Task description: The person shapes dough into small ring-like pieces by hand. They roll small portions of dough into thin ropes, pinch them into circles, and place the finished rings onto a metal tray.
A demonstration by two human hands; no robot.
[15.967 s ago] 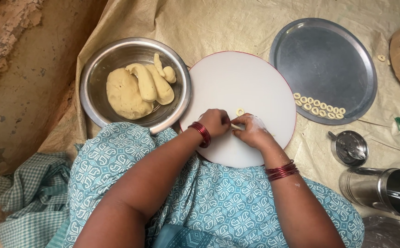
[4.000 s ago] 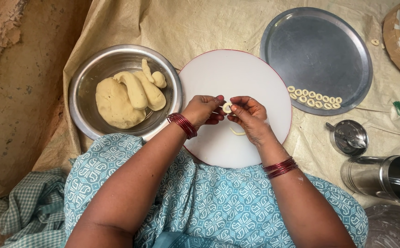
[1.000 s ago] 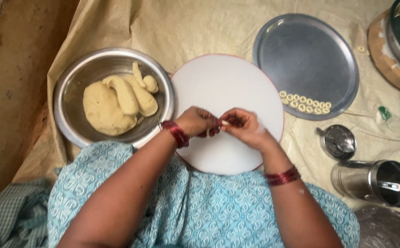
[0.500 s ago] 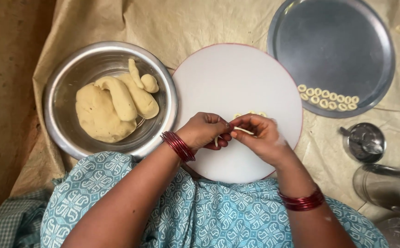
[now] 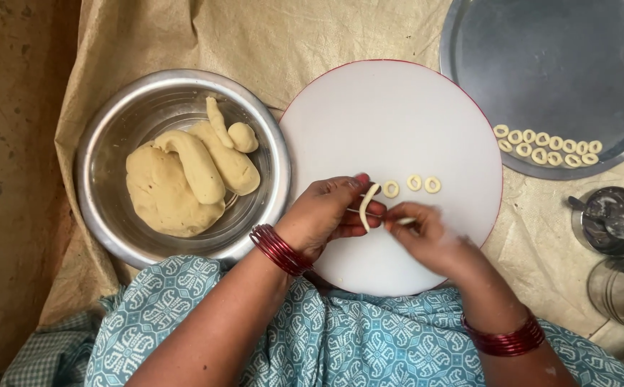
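On white board (image 5: 398, 115), three dough rings (image 5: 412, 184); both hands' fingers (image 5: 358, 188) pinched on one dough strip (image 5: 367, 205).

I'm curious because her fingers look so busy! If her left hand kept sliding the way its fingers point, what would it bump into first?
The left hand points rightward, so it would probably first meet the thin dough strip it pinches, then the right hand. Depth is hard to judge from above.
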